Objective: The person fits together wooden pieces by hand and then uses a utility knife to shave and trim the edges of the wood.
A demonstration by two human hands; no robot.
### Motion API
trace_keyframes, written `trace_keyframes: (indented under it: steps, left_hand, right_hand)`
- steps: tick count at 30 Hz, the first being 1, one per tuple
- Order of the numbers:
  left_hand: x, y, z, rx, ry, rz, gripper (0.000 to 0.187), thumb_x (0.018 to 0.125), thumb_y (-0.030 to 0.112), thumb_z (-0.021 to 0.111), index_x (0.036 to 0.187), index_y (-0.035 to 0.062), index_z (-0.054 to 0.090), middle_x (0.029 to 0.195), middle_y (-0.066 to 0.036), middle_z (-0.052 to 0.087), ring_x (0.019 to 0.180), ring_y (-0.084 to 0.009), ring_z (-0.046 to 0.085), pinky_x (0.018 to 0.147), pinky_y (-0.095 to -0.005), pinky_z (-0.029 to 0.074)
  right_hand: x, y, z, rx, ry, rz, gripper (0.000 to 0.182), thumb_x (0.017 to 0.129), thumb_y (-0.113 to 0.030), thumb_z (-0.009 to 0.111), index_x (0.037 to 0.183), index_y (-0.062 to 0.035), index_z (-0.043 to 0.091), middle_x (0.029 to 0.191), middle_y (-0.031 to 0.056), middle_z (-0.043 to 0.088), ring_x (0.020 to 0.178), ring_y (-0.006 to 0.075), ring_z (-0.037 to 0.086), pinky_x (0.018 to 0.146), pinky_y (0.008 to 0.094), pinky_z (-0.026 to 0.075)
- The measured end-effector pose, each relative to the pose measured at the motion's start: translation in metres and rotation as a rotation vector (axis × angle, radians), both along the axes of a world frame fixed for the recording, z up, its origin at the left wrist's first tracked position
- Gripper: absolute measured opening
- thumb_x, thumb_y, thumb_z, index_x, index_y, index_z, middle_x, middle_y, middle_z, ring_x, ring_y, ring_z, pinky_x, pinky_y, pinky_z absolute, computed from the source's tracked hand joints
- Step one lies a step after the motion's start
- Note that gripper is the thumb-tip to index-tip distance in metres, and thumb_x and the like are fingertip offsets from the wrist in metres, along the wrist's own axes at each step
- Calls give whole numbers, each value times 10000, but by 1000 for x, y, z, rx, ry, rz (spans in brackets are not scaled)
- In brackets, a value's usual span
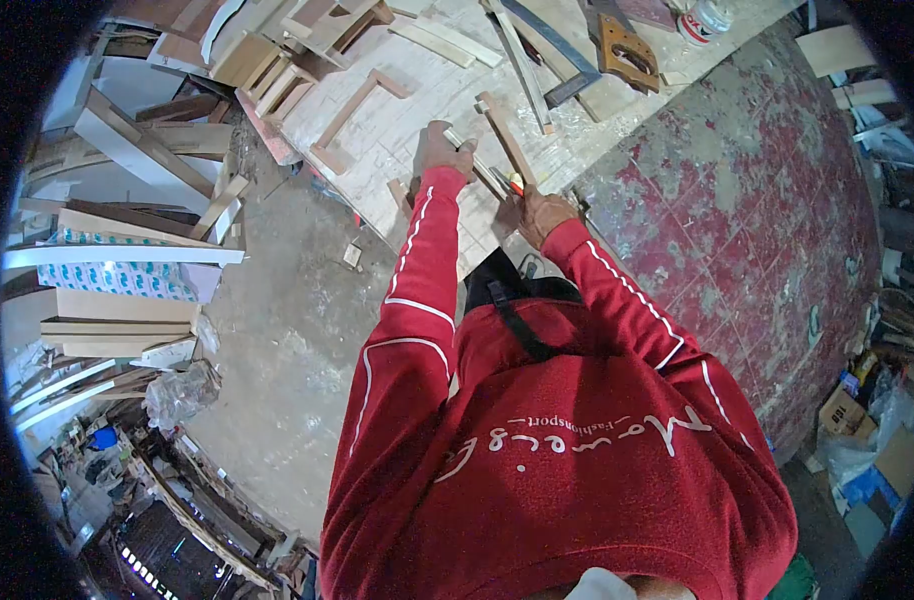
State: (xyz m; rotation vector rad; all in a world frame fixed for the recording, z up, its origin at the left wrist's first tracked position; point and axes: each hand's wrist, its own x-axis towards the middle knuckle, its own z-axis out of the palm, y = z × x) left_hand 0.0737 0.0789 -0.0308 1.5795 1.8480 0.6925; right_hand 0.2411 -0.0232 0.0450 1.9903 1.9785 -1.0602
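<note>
My left hand (445, 155) is closed around the upper part of a narrow wooden strip (488, 174) over the near corner of the workbench (377, 205). Close to the strip's lower end, my right hand (547, 214) has its fingers bent around a small red-and-yellow object (517, 186), too small to name. Just beyond my right hand, a wooden piece with a short crosspiece (505, 138) lies at a slant. To the left of my left hand rests a U-shaped wooden piece (352, 116).
A handsaw (629, 56), a dark carpenter's square (567, 50) and a white tub (704, 22) sit on the bench's far right. Small wooden frames (277, 75) stand at the far left. Boards (142, 150) lean beyond the floor gap on the left.
</note>
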Motion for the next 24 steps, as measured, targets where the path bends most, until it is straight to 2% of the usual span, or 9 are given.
trace_keyframes:
  steps: [2, 9, 11, 12, 14, 16, 17, 18, 24]
  left_hand:
    - [9, -7, 39, -177, -169, 62, 495, 751, 155, 667, 1143, 52, 383, 836, -178, 574, 462, -253, 596, 443, -346, 506]
    - [1, 0, 9, -128, -82, 41, 493, 743, 164, 673, 1138, 55, 399, 879, -181, 565, 425, -239, 581, 438, -343, 494]
    - [-2, 3, -5, -14, 11, 17, 497, 718, 189, 691, 1121, 48, 437, 941, -180, 556, 602, -276, 626, 581, -363, 514]
    - [0, 1, 1, -17, 10, 16, 497, 718, 189, 691, 1121, 48, 437, 941, -180, 556, 602, -276, 626, 581, -363, 514]
    - [7, -4, 27, 62, 191, 30, 486, 690, 212, 704, 1088, 44, 482, 998, -180, 543, 867, -317, 591, 766, -377, 472]
    - [13, -6, 41, 13, 106, 57, 485, 681, 220, 708, 1077, 39, 494, 1016, -182, 538, 942, -327, 547, 816, -380, 441]
    - [13, -7, 44, -42, 23, 83, 485, 672, 228, 711, 1066, 34, 505, 1034, -185, 533, 1016, -338, 504, 865, -382, 410]
    - [12, -7, 43, -41, 24, 83, 485, 672, 228, 711, 1066, 34, 505, 1034, -185, 533, 1016, -338, 504, 865, -382, 410]
    - [13, -5, 43, -10, 18, 96, 483, 665, 229, 717, 1049, 26, 504, 1024, -189, 534, 960, -335, 530, 838, -371, 424]
  right_hand:
    - [0, -2, -3, -3, 3, -22, 455, 749, -324, 592, 1060, -19, 464, 907, 240, 606, 854, 384, 602, 754, 439, 474]
    - [-6, 6, 0, -27, -14, -46, 419, 739, -277, 595, 1034, 2, 490, 901, 264, 607, 863, 382, 606, 744, 435, 481]
    - [-9, 6, -2, -46, -40, -30, 394, 749, -263, 581, 1025, 4, 497, 902, 261, 607, 863, 381, 606, 747, 436, 481]
    - [-10, 5, -2, -66, -65, -17, 369, 758, -249, 568, 1017, 6, 503, 903, 258, 608, 864, 381, 606, 749, 437, 481]
    - [-9, 1, 6, -58, -54, -23, 351, 769, -241, 555, 1011, 8, 502, 902, 254, 609, 863, 382, 605, 745, 442, 481]
    - [-7, -2, 5, -41, -38, -26, 334, 779, -233, 542, 1005, 9, 502, 900, 251, 609, 861, 384, 604, 741, 446, 482]
    - [-5, -7, -3, 42, 7, -36, 310, 822, -264, 464, 980, 1, 498, 811, 268, 597, 782, 417, 594, 693, 483, 469]
    - [-4, -10, -5, 128, 50, -47, 319, 865, -294, 387, 954, -7, 493, 723, 285, 584, 702, 450, 585, 644, 520, 457]
    - [2, -23, -18, 130, 9, -82, 331, 887, -325, 364, 948, -28, 494, 714, 299, 573, 706, 466, 576, 632, 526, 451]
